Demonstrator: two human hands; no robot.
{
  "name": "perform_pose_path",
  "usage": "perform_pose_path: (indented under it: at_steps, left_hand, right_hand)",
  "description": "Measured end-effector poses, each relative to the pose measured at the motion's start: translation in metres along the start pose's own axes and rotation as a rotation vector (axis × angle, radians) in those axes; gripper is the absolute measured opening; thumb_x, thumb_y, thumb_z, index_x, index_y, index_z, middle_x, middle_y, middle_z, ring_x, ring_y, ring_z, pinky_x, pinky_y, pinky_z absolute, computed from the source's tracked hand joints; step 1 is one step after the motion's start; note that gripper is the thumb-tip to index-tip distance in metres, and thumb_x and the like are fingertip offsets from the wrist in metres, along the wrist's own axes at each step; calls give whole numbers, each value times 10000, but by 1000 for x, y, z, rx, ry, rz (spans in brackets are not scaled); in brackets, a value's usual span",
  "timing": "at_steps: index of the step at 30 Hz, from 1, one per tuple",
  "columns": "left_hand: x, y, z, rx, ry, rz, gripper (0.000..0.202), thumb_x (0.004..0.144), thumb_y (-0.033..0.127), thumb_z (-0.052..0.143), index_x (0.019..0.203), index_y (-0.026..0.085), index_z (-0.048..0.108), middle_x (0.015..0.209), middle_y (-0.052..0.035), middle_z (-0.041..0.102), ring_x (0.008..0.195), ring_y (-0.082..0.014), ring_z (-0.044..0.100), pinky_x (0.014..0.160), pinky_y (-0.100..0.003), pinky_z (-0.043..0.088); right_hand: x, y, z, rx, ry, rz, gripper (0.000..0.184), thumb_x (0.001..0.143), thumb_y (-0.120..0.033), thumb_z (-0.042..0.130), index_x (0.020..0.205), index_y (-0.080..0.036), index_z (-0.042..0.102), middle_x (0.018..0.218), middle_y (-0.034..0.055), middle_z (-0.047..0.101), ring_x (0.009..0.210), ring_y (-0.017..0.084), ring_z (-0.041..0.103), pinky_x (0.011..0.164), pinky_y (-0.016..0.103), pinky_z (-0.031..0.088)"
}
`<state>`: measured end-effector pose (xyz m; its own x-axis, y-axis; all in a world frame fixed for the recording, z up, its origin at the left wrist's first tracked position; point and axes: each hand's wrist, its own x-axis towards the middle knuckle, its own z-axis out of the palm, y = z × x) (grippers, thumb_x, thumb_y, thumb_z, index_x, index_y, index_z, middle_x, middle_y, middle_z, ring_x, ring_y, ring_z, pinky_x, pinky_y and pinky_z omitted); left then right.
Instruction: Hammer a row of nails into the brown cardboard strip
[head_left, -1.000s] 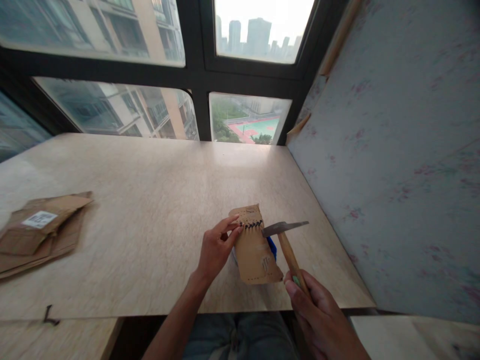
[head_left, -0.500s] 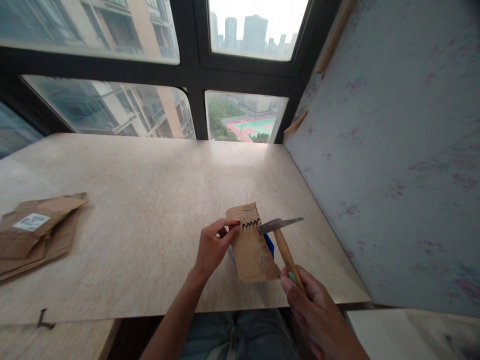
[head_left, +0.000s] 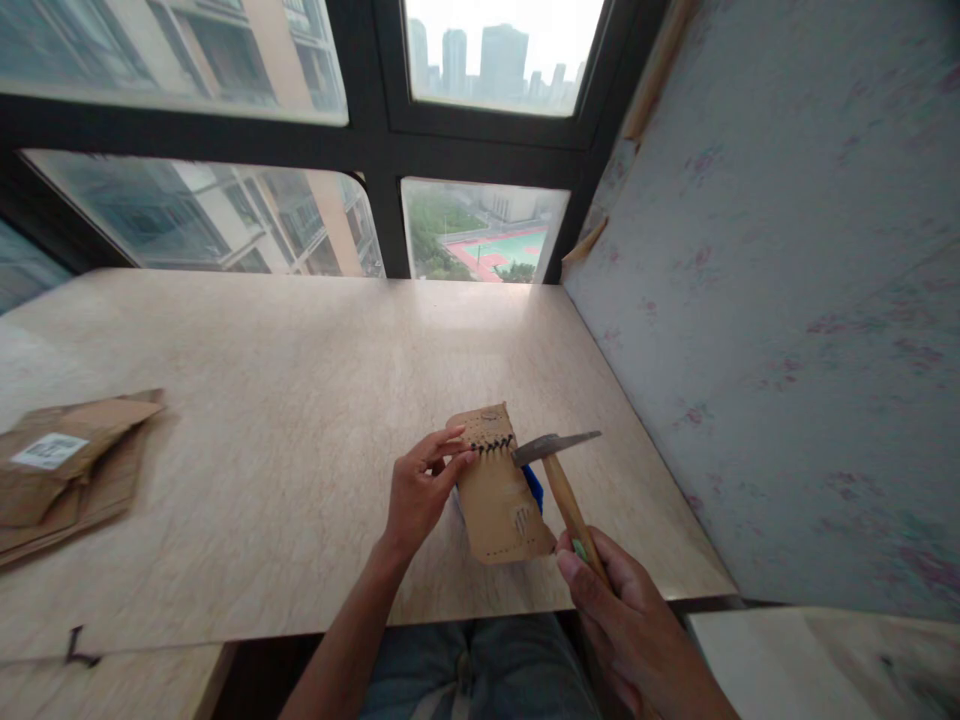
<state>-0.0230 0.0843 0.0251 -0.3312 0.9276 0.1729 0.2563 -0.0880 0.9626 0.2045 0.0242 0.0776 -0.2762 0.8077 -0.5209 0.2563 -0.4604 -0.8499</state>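
A tan cardboard piece (head_left: pixel 495 510) with rows of small holes lies near the table's front edge. A row of small dark nails (head_left: pixel 495 445) crosses its upper part. My left hand (head_left: pixel 420 495) is at the card's left edge, thumb and fingers closed around the leftmost nail, which the fingertips partly cover. My right hand (head_left: pixel 619 600) grips the wooden handle of a hammer (head_left: pixel 562 480). The hammer's metal head hangs beside the right end of the nail row. A blue object (head_left: pixel 533 488) shows from under the card's right edge; most of it is hidden.
Flattened brown cardboard packaging (head_left: pixel 112 470) with a white label lies on the left of the table (head_left: pixel 285 420). A small dark bent piece (head_left: pixel 79 650) rests near the front left edge. A papered wall (head_left: pixel 787 350) bounds the right side, and windows stand behind.
My left index finger has lifted and drawn back slightly from the nail row. The hammer stays in much the same place over the card. The whole view has shifted a little.
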Motion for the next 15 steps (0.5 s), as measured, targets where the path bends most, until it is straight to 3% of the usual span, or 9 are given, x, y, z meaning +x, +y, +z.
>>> perform_pose_path:
  at_steps: [4, 11, 15]
  left_hand:
    - [-1, -2, -2, 9, -16, 7, 286, 784, 314, 734, 1046, 202, 728, 872, -57, 783, 541, -113, 627, 404, -172, 445]
    - [-3, -1, -2, 67, -29, 106, 236, 823, 293, 697, 1025, 180, 738, 863, -64, 781, 506, -92, 582, 450, -179, 502]
    - [-5, -3, -1, 132, 3, 164, 192, 836, 303, 692, 975, 185, 751, 842, -54, 775, 525, -92, 580, 490, -187, 522]
  right_hand:
    - [0, 0, -1, 20, -4, -16, 537, 836, -750, 505, 935, -225, 457, 427, -152, 348, 250, 21, 204, 235, 116, 173]
    - [-4, -13, 1, 35, -25, -8, 527, 863, -742, 465, 977, -228, 455, 460, -147, 336, 261, 33, 218, 244, 133, 188]
    - [-4, -30, -1, -78, -39, -111, 507, 903, -720, 406, 917, -220, 490, 541, -113, 345, 329, 42, 239, 304, 174, 221]
